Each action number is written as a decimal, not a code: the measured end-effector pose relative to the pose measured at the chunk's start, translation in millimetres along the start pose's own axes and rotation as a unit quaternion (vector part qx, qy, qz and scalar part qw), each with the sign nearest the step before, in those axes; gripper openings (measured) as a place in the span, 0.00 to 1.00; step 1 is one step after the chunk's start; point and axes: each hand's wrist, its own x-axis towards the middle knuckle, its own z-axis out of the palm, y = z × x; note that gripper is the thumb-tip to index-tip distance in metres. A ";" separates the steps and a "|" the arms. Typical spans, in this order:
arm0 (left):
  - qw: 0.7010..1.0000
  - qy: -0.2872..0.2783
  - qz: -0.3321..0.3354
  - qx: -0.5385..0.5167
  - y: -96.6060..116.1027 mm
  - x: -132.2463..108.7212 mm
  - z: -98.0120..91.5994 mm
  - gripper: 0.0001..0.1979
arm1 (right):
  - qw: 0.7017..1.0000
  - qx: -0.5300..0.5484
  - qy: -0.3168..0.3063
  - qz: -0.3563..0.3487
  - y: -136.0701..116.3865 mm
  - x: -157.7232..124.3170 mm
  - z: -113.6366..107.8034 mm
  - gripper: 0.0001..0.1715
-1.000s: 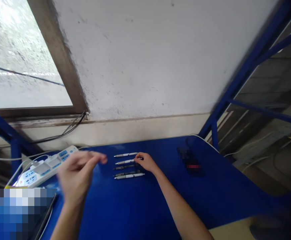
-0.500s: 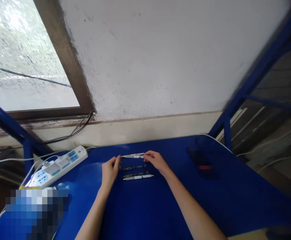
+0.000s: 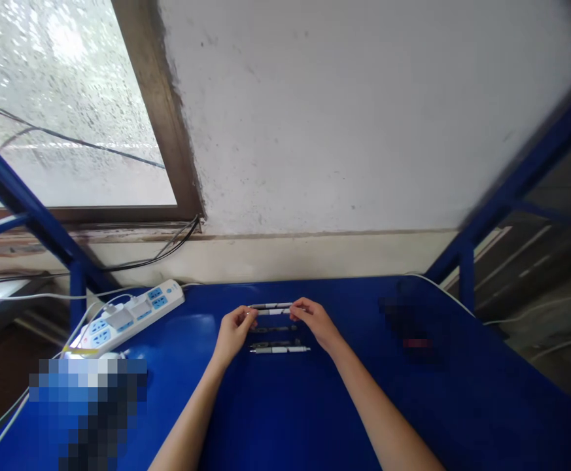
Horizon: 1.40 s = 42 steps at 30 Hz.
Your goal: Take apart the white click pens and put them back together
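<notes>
The left hand [image 3: 235, 333] and right hand [image 3: 316, 324] close together on opposite ends of a white retractable pen [image 3: 273, 312], which lies crosswise on the blue worktop [image 3: 413, 418], equally near both hands, just above the other pens [image 3: 279, 350].

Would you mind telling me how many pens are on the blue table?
5: two pens between the left hand and right hand, three more lying parallel nearer the person. Hands may hide another.

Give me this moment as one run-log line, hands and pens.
left hand: fingertips at left end of top two pens | right hand: fingertips at their right end | below: lower three pens | nearby: power strip on blue table
</notes>
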 end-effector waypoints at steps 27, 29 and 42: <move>0.999 -0.007 0.030 0.036 -0.5 -0.5 -3.1 0.19 | 0.999 0.029 0.000 0.016 8.6 0.4 2.2 0.21; 0.999 -0.004 0.035 0.041 -0.4 -1.3 -2.0 0.18 | 0.999 0.033 -0.001 0.015 8.7 0.3 2.0 0.21; 0.999 0.002 0.038 0.029 3.0 -2.3 -0.8 0.20 | 0.999 0.033 -0.017 0.020 5.7 -0.7 5.8 0.21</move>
